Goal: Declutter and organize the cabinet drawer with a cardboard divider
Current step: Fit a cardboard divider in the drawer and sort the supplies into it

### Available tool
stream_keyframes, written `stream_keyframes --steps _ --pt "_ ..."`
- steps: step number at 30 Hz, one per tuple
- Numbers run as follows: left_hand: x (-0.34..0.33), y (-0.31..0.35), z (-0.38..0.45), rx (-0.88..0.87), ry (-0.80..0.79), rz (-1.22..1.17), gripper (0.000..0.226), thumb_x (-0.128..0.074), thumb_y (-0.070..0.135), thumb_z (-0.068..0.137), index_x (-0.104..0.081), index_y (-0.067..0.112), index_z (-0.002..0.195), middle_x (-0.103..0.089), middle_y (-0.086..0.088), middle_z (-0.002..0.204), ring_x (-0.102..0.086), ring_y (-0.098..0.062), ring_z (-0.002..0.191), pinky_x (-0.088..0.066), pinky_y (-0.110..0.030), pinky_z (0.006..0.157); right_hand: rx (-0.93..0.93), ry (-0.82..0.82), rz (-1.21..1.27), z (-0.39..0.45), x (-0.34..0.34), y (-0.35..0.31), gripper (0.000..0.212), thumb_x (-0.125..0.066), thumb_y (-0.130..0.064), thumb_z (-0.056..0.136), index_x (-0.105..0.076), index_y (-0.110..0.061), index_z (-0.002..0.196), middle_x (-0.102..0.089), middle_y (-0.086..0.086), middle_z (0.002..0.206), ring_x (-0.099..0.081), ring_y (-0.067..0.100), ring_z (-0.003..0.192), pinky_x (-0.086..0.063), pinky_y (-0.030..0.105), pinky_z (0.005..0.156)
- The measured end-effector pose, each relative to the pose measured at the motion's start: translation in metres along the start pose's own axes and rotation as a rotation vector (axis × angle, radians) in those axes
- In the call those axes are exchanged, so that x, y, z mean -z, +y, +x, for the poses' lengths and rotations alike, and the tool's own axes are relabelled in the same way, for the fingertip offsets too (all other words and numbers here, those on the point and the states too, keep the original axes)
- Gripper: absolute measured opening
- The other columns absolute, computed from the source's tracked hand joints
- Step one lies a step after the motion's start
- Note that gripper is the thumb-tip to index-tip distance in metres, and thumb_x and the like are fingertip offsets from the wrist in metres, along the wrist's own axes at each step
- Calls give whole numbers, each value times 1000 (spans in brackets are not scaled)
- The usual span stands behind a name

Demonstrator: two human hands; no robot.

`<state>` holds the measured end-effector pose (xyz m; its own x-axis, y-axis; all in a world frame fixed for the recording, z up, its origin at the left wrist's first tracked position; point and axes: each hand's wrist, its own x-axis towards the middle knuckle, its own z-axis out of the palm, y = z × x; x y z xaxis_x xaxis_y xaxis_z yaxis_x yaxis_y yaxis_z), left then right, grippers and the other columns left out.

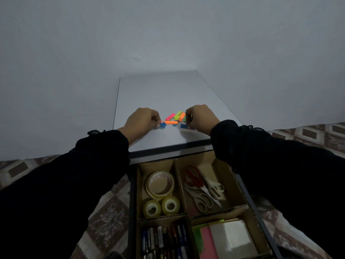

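Observation:
Several small coloured sticky flags [175,117] lie in a loose heap on the white cabinet top [168,94]. My left hand [142,119] sits at the heap's left with curled fingers pinching a blue flag [162,125]. At the heap's right, my right hand [201,116] has its fingers curled on another blue flag [183,126]. Below, the open drawer holds a cardboard divider [176,165]. Its compartments hold tape rolls [160,184], scissors [203,186], pens and markers [164,240], and note pads [224,238].
A white wall stands behind and to the left of the cabinet. Patterned floor tiles [104,221] show on both sides of the drawer. The far half of the cabinet top is bare. My dark sleeves cover the drawer's upper corners.

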<state>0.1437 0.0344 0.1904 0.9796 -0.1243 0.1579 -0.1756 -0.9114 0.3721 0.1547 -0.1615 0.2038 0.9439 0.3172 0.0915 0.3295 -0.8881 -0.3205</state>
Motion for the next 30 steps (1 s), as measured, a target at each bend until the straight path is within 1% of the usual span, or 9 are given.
stream_keyframes --steps 2,5,7,10,14,19,25,27,30 --pt "1 0 -3 -4 -6 -21 12 -67 5 79 -74 10 87 -70 -5 88 -59 -18 82 -45 -28 72 -7 -6 -6 -1 0 1 12 -59 3 79 -68 -2 86 -66 14 100 -60 28 98 -47 31 82" --pt "1 1 -9 -21 -26 -17 16 -68 2 78 -73 8 92 -71 -7 87 -61 -16 79 -42 -23 71 -17 -6 -3 -2 -3 2 12 -59 3 79 -67 -4 84 -67 14 97 -61 28 94 -50 32 84" --pt "-1 3 -12 -39 -20 -1 20 -68 2 79 -71 6 98 -72 -9 88 -65 -18 83 -45 -24 75 -17 -4 -3 -3 -4 1 12 -58 3 80 -67 -5 84 -67 13 97 -62 28 93 -50 32 85" --pt "-1 6 -14 -27 -3 33 22 -68 5 81 -67 4 103 -71 -10 92 -65 -21 88 -44 -25 78 -14 -4 0 -4 -4 0 11 -59 2 81 -67 -4 85 -66 13 98 -61 27 94 -50 32 85" --pt "0 10 -14 -41 -53 88 16 -68 7 82 -71 5 97 -70 -11 97 -63 -22 88 -43 -25 77 -20 -14 -16 -7 -3 -1 12 -59 1 82 -67 -4 89 -66 13 99 -61 28 95 -49 31 84" --pt "1 15 -20 -29 -62 133 10 -68 12 83 -72 9 92 -70 -7 94 -62 -19 86 -43 -25 74 -15 -16 -27 -14 -3 -1 12 -59 1 82 -68 -4 89 -66 13 98 -61 29 95 -50 32 85" --pt "6 26 -37 -41 12 167 11 -62 14 86 -72 11 91 -65 -7 96 -59 -21 88 -36 -26 68 -4 16 15 -31 12 -6 11 -61 0 82 -68 -1 90 -67 13 99 -61 27 97 -47 29 85" --pt "8 32 -45 -40 9 155 13 -60 14 88 -72 11 91 -68 -6 95 -60 -22 88 -38 -26 68 -2 22 24 -39 15 -7 11 -60 0 81 -69 -1 89 -67 13 99 -61 27 96 -47 27 83" --pt "8 40 -59 -55 5 132 12 -63 14 86 -73 11 91 -70 -6 95 -62 -22 88 -43 -28 71 -19 -5 15 -52 16 -5 11 -63 -1 81 -69 -2 90 -67 12 101 -60 25 99 -49 29 86"
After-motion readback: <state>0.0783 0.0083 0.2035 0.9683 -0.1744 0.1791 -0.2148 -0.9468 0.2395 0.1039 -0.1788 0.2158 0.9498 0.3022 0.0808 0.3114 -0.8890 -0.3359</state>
